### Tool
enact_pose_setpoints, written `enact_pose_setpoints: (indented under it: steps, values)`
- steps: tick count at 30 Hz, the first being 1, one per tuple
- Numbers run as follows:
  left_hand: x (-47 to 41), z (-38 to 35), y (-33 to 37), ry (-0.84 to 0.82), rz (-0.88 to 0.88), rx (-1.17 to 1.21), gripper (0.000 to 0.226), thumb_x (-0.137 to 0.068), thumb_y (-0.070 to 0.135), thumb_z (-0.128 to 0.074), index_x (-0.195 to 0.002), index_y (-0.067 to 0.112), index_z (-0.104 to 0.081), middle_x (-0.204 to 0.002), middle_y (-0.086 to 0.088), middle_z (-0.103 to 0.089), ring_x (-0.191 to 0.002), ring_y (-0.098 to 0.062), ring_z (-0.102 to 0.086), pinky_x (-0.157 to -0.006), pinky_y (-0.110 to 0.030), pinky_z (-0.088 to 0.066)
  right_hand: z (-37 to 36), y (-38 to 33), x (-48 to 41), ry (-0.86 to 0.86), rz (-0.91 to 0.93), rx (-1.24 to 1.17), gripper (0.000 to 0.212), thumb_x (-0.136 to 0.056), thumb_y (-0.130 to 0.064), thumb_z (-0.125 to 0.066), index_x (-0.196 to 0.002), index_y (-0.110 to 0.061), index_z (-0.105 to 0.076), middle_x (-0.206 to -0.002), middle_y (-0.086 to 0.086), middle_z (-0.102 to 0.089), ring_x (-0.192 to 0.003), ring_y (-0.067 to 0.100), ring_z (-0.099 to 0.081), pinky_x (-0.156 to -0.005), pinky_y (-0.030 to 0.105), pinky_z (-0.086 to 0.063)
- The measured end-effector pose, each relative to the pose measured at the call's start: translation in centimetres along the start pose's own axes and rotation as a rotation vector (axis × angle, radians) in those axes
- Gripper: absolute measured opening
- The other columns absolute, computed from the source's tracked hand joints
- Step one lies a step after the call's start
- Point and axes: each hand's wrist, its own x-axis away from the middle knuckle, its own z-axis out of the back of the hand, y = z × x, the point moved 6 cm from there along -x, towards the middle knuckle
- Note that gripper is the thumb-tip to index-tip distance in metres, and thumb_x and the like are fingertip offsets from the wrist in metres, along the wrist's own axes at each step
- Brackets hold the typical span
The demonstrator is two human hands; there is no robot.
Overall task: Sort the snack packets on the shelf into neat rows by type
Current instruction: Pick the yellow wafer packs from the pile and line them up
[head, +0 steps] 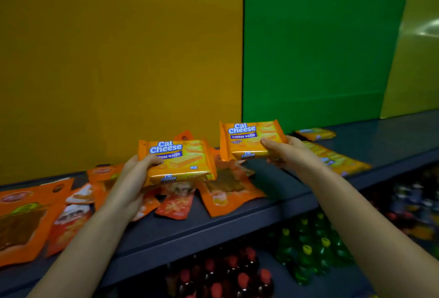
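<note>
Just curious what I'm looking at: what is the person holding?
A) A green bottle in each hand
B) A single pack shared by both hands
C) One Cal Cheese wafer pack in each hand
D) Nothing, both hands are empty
C: the left hand grips one Cal Cheese wafer pack and the right hand grips a second pack, both held over the shelf.
</note>
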Motion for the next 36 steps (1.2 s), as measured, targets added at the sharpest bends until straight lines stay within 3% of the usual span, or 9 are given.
enact_pose_setpoints:
  steps: [5,8,11,15,22,25,31,35,36]
  values:
    - [2.4,-11.3,-2.5,-0.111,0.025,0.029,0.01,-0.086,0.009,-0.053,-0.087,0.016,-0.059,-0.052,0.004,-0.068,-0.042,-0.01,-0.062,-0.047,-0.028,-0.053,12.9,1.1,1.8,0.121,-0.032,0.016,0.02,-0.088,-0.021,-0.06,-0.104,-0.011,-0.054,-0.076,0.002,-0.062,-0.063,0.014,-0.057,-0.055,0.021,-0.05]
    - [3.9,-17.9,-4.1,-0.16,0.04,0.039,0.02,-0.086,0.011,-0.054,-0.105,0.014,-0.058,-0.068,-0.002,-0.068,-0.056,-0.016,-0.061,-0.051,-0.028,-0.053,20.2,1.9,2.7,0.179,-0.049,0.033,0.026,-0.088,-0.021,-0.061,-0.109,-0.008,-0.054,-0.08,0.002,-0.061,-0.064,0.013,-0.057,-0.047,0.017,-0.051]
    - [4.8,-23.4,-5.5,-0.162,0.012,0.03,0.03,-0.085,0.011,-0.056,-0.115,0.011,-0.056,-0.082,-0.004,-0.064,-0.065,-0.014,-0.058,-0.053,-0.023,-0.048,26.0,2.6,3.4,0.198,-0.064,0.04,0.029,-0.088,-0.02,-0.061,-0.111,-0.005,-0.054,-0.083,0.004,-0.061,-0.067,0.014,-0.057,-0.051,0.017,-0.051]
    - [5.7,-30.0,-6.6,-0.208,-0.012,0.018,0.023,-0.085,0.005,-0.054,-0.108,0.008,-0.059,-0.079,-0.005,-0.065,-0.05,-0.006,-0.063,-0.048,-0.017,-0.051,32.5,3.3,4.0,0.232,-0.08,0.043,0.029,-0.088,-0.023,-0.062,-0.111,-0.007,-0.053,-0.084,0.003,-0.061,-0.069,0.014,-0.058,-0.051,0.016,-0.053]
    - [5.5,-41.1,-8.8,-0.29,-0.001,-0.023,0.04,-0.087,0.011,-0.06,-0.125,0.005,-0.05,-0.117,-0.015,-0.064,-0.099,-0.029,-0.063,-0.093,-0.043,-0.05,40.8,4.5,3.8,0.294,-0.084,0.033,0.024,-0.089,-0.023,-0.061,-0.106,-0.009,-0.051,-0.081,0.002,-0.061,-0.066,0.015,-0.057,-0.059,0.023,-0.046]
    - [4.7,-45.4,-10.2,-0.298,0.007,-0.043,0.043,-0.085,0.014,-0.062,-0.125,0.006,-0.049,-0.12,-0.015,-0.063,-0.108,-0.031,-0.061,-0.1,-0.048,-0.046,43.8,5.2,3.2,0.325,-0.087,0.017,0.028,-0.088,-0.022,-0.061,-0.11,-0.008,-0.05,-0.084,0.001,-0.06,-0.069,0.015,-0.058,-0.062,0.024,-0.048]
    - [2.4,-52.4,-13.0,-0.269,0.079,-0.009,0.045,-0.086,0.015,-0.062,-0.126,0.004,-0.045,-0.122,-0.017,-0.061,-0.106,-0.032,-0.062,-0.094,-0.044,-0.05,48.3,7.1,0.2,0.33,-0.097,0.023,0.037,-0.087,-0.023,-0.063,-0.117,-0.004,-0.051,-0.085,0.003,-0.061,-0.069,0.015,-0.058,-0.068,0.027,-0.05]
    - [0.4,-55.6,-14.0,-0.245,0.127,0.044,0.046,-0.09,0.011,-0.057,-0.131,0.004,-0.04,-0.125,-0.016,-0.059,-0.093,-0.025,-0.06,-0.056,-0.027,-0.056,49.6,7.9,-3.7,0.263,-0.093,0.022,0.034,-0.087,-0.024,-0.063,-0.115,-0.008,-0.051,-0.091,0.005,-0.062,-0.07,0.014,-0.058,-0.051,0.017,-0.051]
    - [-0.1,-56.3,-14.1,-0.239,0.136,0.052,0.045,-0.09,0.01,-0.055,-0.132,0.004,-0.039,-0.126,-0.016,-0.058,-0.091,-0.024,-0.06,-0.053,-0.025,-0.055,49.7,8.1,-4.8,0.247,-0.096,0.024,0.034,-0.087,-0.025,-0.063,-0.114,-0.009,-0.051,-0.09,0.004,-0.062,-0.069,0.014,-0.058,-0.048,0.015,-0.05]
